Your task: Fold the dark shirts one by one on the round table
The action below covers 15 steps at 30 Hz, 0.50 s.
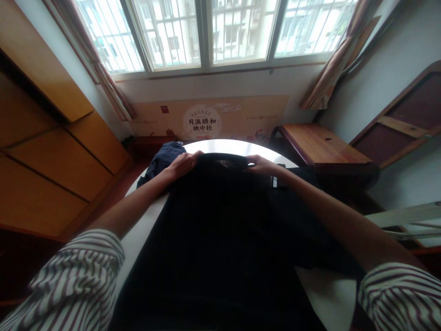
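A black garment (220, 239) lies spread over the round white table (220, 145), its lower part reaching toward me. I cannot tell what kind of garment it is. At its far end a curved band (223, 157) is raised between my hands, with a small gap beneath it. My left hand (184, 163) is closed on the left end of this band. On the right end, my right hand (259, 164) pinches the edge between thumb and fingers. A small white label (274, 182) shows beside my right wrist.
Crumpled navy cloth (164, 158) lies at the table's far left. Behind the table on the right stands a wooden desk (324, 142). Wooden cabinets (62, 165) line the left side. A printed banner (241, 115) hangs below the barred windows (237, 32).
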Available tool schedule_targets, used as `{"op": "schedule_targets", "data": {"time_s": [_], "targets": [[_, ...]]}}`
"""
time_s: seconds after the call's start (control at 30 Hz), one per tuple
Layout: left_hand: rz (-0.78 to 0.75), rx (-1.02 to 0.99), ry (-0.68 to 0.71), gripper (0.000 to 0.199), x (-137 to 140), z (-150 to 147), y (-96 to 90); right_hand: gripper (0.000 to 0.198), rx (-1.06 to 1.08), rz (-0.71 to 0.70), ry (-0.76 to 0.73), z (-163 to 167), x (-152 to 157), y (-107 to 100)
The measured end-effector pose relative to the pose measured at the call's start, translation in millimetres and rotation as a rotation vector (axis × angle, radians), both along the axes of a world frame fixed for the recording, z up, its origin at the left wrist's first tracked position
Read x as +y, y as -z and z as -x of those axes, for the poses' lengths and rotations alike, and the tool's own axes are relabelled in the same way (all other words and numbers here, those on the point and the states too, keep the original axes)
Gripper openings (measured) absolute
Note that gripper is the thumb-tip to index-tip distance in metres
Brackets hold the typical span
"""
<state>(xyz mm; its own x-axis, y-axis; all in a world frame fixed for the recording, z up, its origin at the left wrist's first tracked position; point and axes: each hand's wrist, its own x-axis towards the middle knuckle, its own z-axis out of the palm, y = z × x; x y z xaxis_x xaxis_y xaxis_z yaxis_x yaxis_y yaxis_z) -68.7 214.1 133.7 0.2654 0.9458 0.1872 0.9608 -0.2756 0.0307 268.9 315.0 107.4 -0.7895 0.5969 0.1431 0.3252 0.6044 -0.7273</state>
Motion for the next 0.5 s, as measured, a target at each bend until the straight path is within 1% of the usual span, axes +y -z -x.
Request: {"op": "schedule_targets", "data": {"time_s": [0.07,0.13,0.2,0.23,0.27,0.3,0.33,0.4,0.43,0.5], "targets": [[-0.066,-0.004,-0.175,0.031,22.2,2.5,-5.6,0.034,0.080,-0.108,0.173,7.7,16.6,-3.4],[-0.119,-0.061,-0.311,0.030,48.8,3.4,-7.4,0.033,0.057,-0.274,0.394,20.8,34.0,-7.4],[-0.123,-0.112,-0.407,0.032,71.0,2.2,-3.5,0.043,-0.110,-0.406,0.600,35.6,45.4,-8.5],[-0.101,-0.120,-0.426,0.033,78.0,1.1,0.8,0.049,-0.234,-0.425,0.662,41.9,47.2,-7.0],[-0.066,-0.119,-0.426,0.036,81.7,-0.1,6.3,0.053,-0.359,-0.415,0.687,46.8,46.2,-4.1],[-0.026,-0.110,-0.417,0.041,82.4,-0.9,12.7,0.055,-0.463,-0.394,0.677,49.6,42.6,0.0],[0.015,-0.095,-0.410,0.048,80.3,-1.2,19.4,0.055,-0.540,-0.373,0.635,50.1,37.0,5.0],[0.091,-0.044,-0.440,0.069,71.1,0.4,31.7,0.053,-0.621,-0.350,0.545,44.1,23.3,15.2],[0.133,-0.011,-0.469,0.079,65.5,2.0,36.4,0.053,-0.644,-0.343,0.531,38.1,17.1,19.4],[0.208,0.042,-0.501,0.092,54.7,5.3,41.8,0.059,-0.694,-0.306,0.581,21.5,9.4,24.5]]}}
